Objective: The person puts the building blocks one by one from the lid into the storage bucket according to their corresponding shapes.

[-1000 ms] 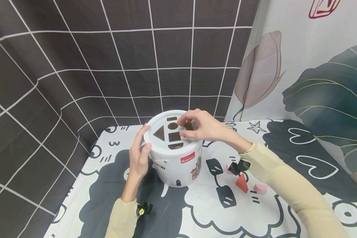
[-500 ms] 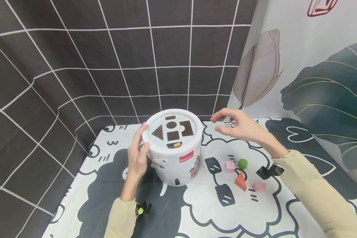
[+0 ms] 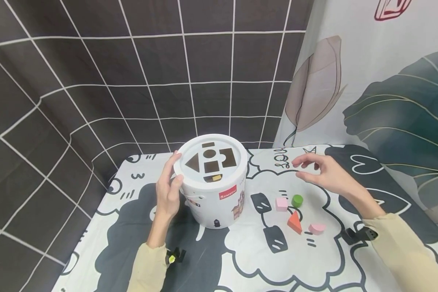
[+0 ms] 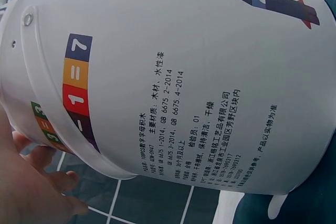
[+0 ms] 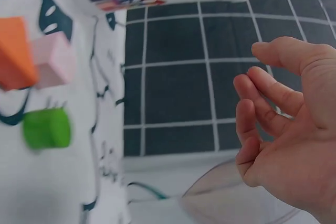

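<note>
a white bucket (image 3: 213,211) stands upright on the patterned cloth (image 3: 263,263), in front of the dark grid backdrop (image 3: 160,101), with its lid (image 3: 219,157) on. the lid's openings include a triangle, a circle and a square, and a yellow piece (image 3: 217,177) shows through the front slot. on the bucket's front a red label (image 3: 228,192) carries white capitals: zmedu is clear, the letter ahead of it less so. the left wrist view shows black chinese print (image 4: 189,129) on the side, including "108pcs数字字母积木", "gb 6675.2-2014", "gb 6675.4-2014" and "检验员: 01". a number strip (image 4: 77,77) there bears 7, = and 1 on coloured squares; a rocket picture (image 4: 273,8) is further along.

the person's left hand (image 3: 168,192) rests against the bucket's left side, thumb apart from the fingers, the tips at the lid's edge; how firmly they press, one cannot tell.

the right hand (image 3: 326,172) is in the air to the right of the bucket, fingers loosely bent, the thumb well apart from the forefinger. nearest to it on the cloth is a green cylinder (image 3: 297,200), just beside a pink cube (image 3: 281,204); an orange wedge (image 3: 295,223) and a second pink block (image 3: 317,229) lie nearer the person. looped lettering (image 3: 282,159) printed at the cloth's far side is hard to read.
</note>
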### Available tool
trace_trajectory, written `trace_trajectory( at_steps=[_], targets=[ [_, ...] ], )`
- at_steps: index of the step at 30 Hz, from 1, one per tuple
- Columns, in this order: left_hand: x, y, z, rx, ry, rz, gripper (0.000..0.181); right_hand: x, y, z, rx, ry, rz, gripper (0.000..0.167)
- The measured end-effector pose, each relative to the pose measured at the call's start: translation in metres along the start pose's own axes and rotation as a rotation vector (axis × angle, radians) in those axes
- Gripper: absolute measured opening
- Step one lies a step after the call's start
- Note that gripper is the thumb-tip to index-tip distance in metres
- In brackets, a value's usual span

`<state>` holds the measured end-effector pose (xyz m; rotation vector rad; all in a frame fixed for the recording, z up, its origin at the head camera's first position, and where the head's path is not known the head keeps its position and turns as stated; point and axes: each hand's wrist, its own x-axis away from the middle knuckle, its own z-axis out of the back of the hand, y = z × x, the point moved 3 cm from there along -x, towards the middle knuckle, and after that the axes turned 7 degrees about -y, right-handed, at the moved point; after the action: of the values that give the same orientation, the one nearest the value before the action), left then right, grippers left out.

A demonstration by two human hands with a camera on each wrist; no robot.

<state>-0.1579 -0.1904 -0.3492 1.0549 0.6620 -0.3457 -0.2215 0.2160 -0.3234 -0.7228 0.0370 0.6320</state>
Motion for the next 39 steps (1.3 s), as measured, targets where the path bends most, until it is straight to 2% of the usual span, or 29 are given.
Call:
trace_trajectory(
  at_steps=[10, 20, 27, 35, 39],
  targets=[
    [0.000, 0.000, 0.000, 0.006, 0.001, -0.003, 0.056, 0.039, 0.036, -0.013, -0.055, -0.005, -0.130, 0.028],
    [-0.001, 0.000, 0.001, 0.010, 0.012, -0.011, 0.055, 0.082, 0.062, -0.027, -0.069, -0.070, -0.118, 0.031],
    [0.000, 0.000, 0.001, 0.013, 0.007, 0.002, 0.056, 0.102, 0.069, -0.038, -0.121, -0.140, -0.156, 0.038],
    [0.000, 0.000, 0.000, 0.017, 0.002, -0.001, 0.056, 0.112, 0.070, -0.044, -0.150, -0.142, -0.060, 0.036],
    [-0.001, 0.000, 0.000, 0.013, -0.002, 0.002, 0.056, 0.116, 0.071, -0.047, -0.175, -0.139, -0.038, 0.035]
  ],
)
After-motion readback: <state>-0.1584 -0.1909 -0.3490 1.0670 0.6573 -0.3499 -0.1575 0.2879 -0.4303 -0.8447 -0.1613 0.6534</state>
